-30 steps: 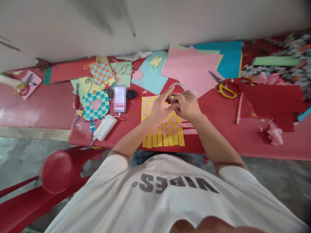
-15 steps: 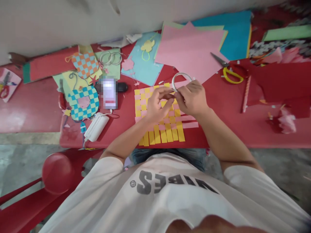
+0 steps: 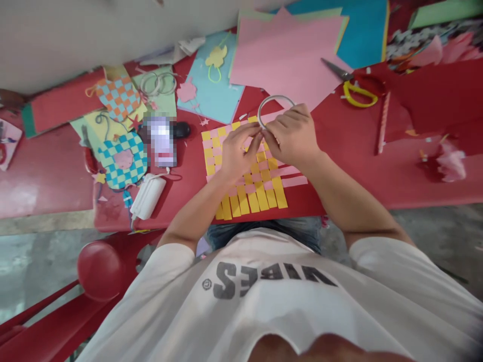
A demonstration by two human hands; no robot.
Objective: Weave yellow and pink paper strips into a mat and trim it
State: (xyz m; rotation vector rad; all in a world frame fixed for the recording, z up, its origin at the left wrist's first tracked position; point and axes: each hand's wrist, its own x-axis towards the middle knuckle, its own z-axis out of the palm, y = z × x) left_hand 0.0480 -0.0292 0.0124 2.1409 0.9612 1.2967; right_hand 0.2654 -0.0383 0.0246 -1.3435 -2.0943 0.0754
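Above woven paper mat [image 3: 260, 178] | fingertips [image 3: 257, 134] of left hand [image 3: 237, 156] and right hand [image 3: 290, 136] pressed together, pinching lower arc of pale ring [image 3: 273, 96] | ring just beyond mat's far edge | yellow-pink strips interlaced throughout | strip ends loose, uneven at near and right edges | yellow-handled scissors [image 3: 356, 95] beyond mat's right edge

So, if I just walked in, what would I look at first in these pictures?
You'd probably spot the yellow and pink woven paper mat in the middle of the red table. The left hand and right hand meet over it, holding a thin pale ring at its far edge. Beyond them lies a big pink paper sheet, and a blue checked woven paper shape sits to the left.
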